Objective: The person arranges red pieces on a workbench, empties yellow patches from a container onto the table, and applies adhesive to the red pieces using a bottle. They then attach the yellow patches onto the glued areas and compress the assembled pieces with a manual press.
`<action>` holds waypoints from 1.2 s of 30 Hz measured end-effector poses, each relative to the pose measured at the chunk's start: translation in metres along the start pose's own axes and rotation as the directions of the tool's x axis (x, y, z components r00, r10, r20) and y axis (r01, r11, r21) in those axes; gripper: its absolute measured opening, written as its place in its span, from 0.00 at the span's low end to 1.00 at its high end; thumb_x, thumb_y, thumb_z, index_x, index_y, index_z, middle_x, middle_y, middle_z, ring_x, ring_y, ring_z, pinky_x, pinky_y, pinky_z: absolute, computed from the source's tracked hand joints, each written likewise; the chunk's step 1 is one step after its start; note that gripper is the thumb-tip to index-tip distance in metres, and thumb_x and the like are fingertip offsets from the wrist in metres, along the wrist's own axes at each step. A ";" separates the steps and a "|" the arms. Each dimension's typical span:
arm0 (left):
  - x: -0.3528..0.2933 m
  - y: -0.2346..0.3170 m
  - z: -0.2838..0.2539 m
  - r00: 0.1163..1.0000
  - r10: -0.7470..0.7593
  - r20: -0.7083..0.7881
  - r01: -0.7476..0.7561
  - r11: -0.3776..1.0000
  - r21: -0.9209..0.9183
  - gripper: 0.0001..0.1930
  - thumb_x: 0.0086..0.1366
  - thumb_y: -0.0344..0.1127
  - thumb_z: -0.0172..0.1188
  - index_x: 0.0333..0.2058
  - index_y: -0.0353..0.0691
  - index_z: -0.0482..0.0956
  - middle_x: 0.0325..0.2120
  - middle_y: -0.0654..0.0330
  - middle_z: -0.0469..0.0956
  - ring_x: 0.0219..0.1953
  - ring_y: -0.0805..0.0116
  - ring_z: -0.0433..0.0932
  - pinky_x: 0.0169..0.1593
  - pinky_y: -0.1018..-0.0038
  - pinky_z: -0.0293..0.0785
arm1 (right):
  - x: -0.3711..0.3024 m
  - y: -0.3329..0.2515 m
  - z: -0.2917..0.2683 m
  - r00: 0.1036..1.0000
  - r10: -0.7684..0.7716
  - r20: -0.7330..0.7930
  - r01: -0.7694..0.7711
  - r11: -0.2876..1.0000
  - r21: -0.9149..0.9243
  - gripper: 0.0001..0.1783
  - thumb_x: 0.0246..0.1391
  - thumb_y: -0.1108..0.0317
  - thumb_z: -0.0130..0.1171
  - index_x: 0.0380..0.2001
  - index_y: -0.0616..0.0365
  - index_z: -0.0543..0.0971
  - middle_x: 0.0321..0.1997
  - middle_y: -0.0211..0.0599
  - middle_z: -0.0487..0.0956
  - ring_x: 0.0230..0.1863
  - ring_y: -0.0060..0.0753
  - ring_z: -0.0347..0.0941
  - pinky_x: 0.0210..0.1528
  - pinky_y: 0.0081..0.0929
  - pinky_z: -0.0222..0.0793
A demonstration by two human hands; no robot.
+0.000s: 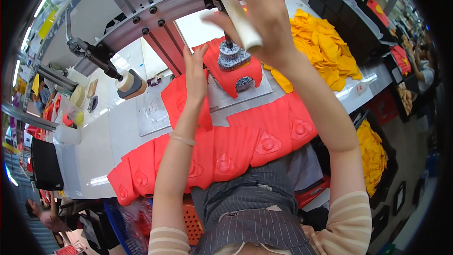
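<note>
My right hand [271,21] is raised at a white tubular lever handle [238,19] on a metal press, touching it. Motion smears its fingers, so whether they wrap the handle is unclear. Below it a speckled grey press head [233,58] meets a red cloth piece [247,72] draped over a form on a metal plate [217,99]. My left hand [194,68], fingers stretched out, is over another red piece [177,99] just left of that form; contact is hard to judge. Nearer me, overlapping red pieces [224,151] with raised emblems line the table edge.
Left on the press frame [125,28] hangs a second head with a grey block [131,85]. Yellow pieces heap [323,49] at the right, beside a black crate [349,19]. A white cup [67,134] stands at left. A blue basket [120,226] sits below the table.
</note>
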State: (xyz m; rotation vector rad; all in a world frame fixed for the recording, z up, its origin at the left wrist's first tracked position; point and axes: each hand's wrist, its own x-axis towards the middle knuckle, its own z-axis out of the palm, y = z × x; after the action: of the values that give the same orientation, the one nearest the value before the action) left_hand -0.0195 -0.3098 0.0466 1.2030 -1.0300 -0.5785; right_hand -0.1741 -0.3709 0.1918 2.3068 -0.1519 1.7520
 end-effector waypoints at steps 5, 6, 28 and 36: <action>0.024 -0.010 0.007 0.949 -0.163 0.269 0.160 0.987 0.034 0.42 0.67 0.64 0.28 0.62 0.27 0.49 0.58 0.45 0.62 0.62 0.59 0.59 0.66 0.68 0.42 | -0.004 -0.008 -0.016 0.982 -0.055 0.183 0.045 0.997 0.063 0.12 0.39 0.61 0.68 0.28 0.49 0.78 0.47 0.26 0.77 0.51 0.31 0.70 0.51 0.32 0.58; 0.025 -0.011 0.008 0.959 -0.121 0.256 0.132 0.991 -0.024 0.44 0.66 0.67 0.27 0.62 0.28 0.51 0.58 0.46 0.61 0.63 0.59 0.57 0.66 0.67 0.41 | -0.007 -0.010 -0.017 0.966 -0.047 0.256 0.032 0.998 0.061 0.10 0.41 0.64 0.66 0.30 0.50 0.77 0.50 0.25 0.76 0.57 0.32 0.67 0.54 0.32 0.58; -0.094 -0.035 -0.164 0.770 -0.623 -0.140 0.584 0.776 -0.239 0.24 0.65 0.40 0.54 0.55 0.32 0.63 0.53 0.50 0.68 0.52 0.62 0.70 0.54 0.69 0.67 | -0.238 0.039 -0.035 0.309 0.619 0.722 0.059 0.745 -0.665 0.18 0.40 0.60 0.64 0.33 0.58 0.74 0.25 0.38 0.78 0.33 0.39 0.74 0.46 0.40 0.60; -0.095 -0.018 -0.130 0.691 -0.669 0.272 0.625 0.366 -0.689 0.23 0.64 0.35 0.54 0.55 0.30 0.63 0.55 0.53 0.66 0.57 0.61 0.66 0.61 0.65 0.62 | -0.181 0.001 -0.062 0.483 0.659 0.576 -0.394 0.751 -0.529 0.09 0.56 0.68 0.51 0.38 0.61 0.71 0.26 0.47 0.77 0.26 0.39 0.75 0.31 0.37 0.68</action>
State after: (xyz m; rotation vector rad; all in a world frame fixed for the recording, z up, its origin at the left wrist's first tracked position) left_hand 0.0544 -0.1746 -0.0042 0.8013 -0.1043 -1.4439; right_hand -0.2818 -0.3681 0.0338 2.6980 -1.3528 0.6764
